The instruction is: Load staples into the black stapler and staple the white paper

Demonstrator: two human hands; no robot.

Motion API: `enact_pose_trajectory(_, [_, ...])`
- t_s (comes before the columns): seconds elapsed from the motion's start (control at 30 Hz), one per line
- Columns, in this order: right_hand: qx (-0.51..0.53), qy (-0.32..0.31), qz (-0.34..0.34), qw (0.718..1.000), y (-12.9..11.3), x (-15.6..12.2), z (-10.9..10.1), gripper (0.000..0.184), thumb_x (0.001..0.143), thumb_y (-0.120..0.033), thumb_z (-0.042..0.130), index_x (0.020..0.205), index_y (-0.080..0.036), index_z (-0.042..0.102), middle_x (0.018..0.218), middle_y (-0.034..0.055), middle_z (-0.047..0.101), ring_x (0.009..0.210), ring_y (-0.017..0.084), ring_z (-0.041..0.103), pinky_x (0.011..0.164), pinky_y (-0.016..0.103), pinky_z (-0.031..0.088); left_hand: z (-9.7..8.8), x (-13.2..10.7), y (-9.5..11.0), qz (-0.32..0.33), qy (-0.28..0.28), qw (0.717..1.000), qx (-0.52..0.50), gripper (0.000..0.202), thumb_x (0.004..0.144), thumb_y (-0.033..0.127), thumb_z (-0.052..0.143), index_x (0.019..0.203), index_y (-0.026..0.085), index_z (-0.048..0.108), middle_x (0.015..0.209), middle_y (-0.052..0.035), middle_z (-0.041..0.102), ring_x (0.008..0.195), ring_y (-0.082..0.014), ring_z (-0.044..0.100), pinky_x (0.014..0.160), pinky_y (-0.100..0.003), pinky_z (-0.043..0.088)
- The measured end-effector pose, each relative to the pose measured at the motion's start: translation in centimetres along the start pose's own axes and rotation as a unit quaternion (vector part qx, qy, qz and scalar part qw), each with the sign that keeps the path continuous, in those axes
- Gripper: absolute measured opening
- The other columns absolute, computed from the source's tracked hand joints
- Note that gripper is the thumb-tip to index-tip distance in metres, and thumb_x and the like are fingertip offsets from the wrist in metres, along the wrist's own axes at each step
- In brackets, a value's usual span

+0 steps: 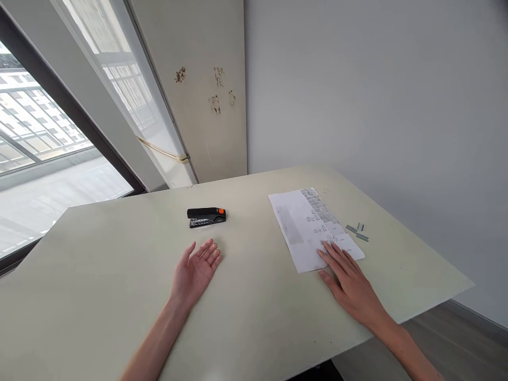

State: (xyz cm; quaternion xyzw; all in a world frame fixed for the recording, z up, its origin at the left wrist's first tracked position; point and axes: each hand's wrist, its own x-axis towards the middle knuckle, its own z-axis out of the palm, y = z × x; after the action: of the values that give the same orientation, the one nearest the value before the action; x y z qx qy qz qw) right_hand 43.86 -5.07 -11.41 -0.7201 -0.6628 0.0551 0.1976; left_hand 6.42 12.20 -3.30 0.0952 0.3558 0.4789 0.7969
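Forearms of mine come in from the near edge of the pale table, one on each side. My left hand lies on the tabletop left of centre, palm turned up, fingers loosely spread and holding nothing. My right hand rests on the near right part of the table, palm down and flat, fingers stretched out. Its fingertips press on the near corner of a sheet of paper, and nothing is gripped in it. The sheet lies flat and skewed, its long side running from near right to far left, with small print along its right half that I cannot read. Just right of the sheet, and apart from it, a few short grey staple strips lie loose on the table. Farther off than my left hand, close to it but not touching, sits a black stapler with an orange end. It lies closed and lengthwise across the view, well apart from the paper. Beyond the table's far edge, a large window fills the left, a scuffed cream panel stands in the middle, and a plain grey wall takes the right. A strip of wooden floor shows at the near right.
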Motion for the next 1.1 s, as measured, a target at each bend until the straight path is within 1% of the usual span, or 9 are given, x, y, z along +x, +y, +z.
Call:
enact_pose_trajectory(0.23, [0.002,0.026,-0.004,1.000,-0.1,-0.1,0.0,0.058,0.109,-0.051,0.043,0.165,-0.035,0.036,0.174,-0.0005,0.033,0.161,0.032,0.030,0.129,0.064,0.032,-0.3,0.2,0.5,-0.006,-0.009,1.000,0.003,0.026,0.100,0.026,0.057,0.109,0.008,0.073,0.092,-0.0135,0.072,0.083,-0.0215,0.072,0.082,-0.035,0.063])
enact_pose_trajectory(0.43, [0.001,0.031,-0.014,0.999,-0.1,-0.2,0.0,0.058,0.109,-0.049,0.044,0.165,-0.035,0.035,0.173,0.0013,0.035,0.159,0.033,0.033,0.128,0.065,0.033,-0.6,0.4,1.1,0.010,-0.007,1.000,-0.005,0.026,0.101,0.025,0.055,0.108,0.008,0.073,0.090,-0.0128,0.071,0.082,-0.0207,0.071,0.081,-0.033,0.062])
enact_pose_trajectory(0.6, [0.003,0.040,-0.017,0.999,0.0,-0.3,0.0,0.056,0.109,-0.049,0.044,0.163,-0.035,0.038,0.172,0.0008,0.037,0.159,0.033,0.035,0.127,0.066,0.034,-0.8,0.3,1.0,0.021,-0.005,1.000,-0.006,0.026,0.101,0.025,0.056,0.108,0.008,0.073,0.089,-0.0121,0.069,0.081,-0.0205,0.070,0.080,-0.033,0.062])
enact_pose_trajectory(0.73, [0.003,0.048,-0.022,0.999,0.0,-0.4,0.1,0.056,0.108,-0.050,0.044,0.163,-0.037,0.037,0.171,0.0012,0.039,0.157,0.036,0.038,0.124,0.069,0.037,-0.8,0.3,0.8,0.024,-0.001,1.000,-0.006,0.027,0.102,0.025,0.054,0.107,0.007,0.073,0.090,-0.0125,0.069,0.081,-0.0209,0.070,0.079,-0.034,0.062])
enact_pose_trajectory(0.87, [0.006,0.052,-0.019,0.998,0.0,-0.5,0.1,0.057,0.108,-0.051,0.043,0.164,-0.039,0.035,0.171,0.0002,0.039,0.157,0.036,0.038,0.124,0.070,0.036,-0.7,0.2,0.8,0.029,0.001,1.000,-0.001,0.026,0.101,0.024,0.055,0.106,0.007,0.074,0.088,-0.0118,0.070,0.080,-0.0205,0.070,0.079,-0.034,0.062])
enact_pose_trajectory(1.1, [0.012,0.050,-0.013,0.999,0.0,-0.4,0.2,0.057,0.107,-0.052,0.044,0.163,-0.039,0.038,0.171,-0.0014,0.039,0.157,0.036,0.037,0.125,0.069,0.036,-0.9,0.3,0.8,0.024,-0.009,1.000,0.003,0.022,0.098,0.023,0.060,0.107,0.010,0.075,0.088,-0.0109,0.071,0.080,-0.0195,0.070,0.080,-0.032,0.062])
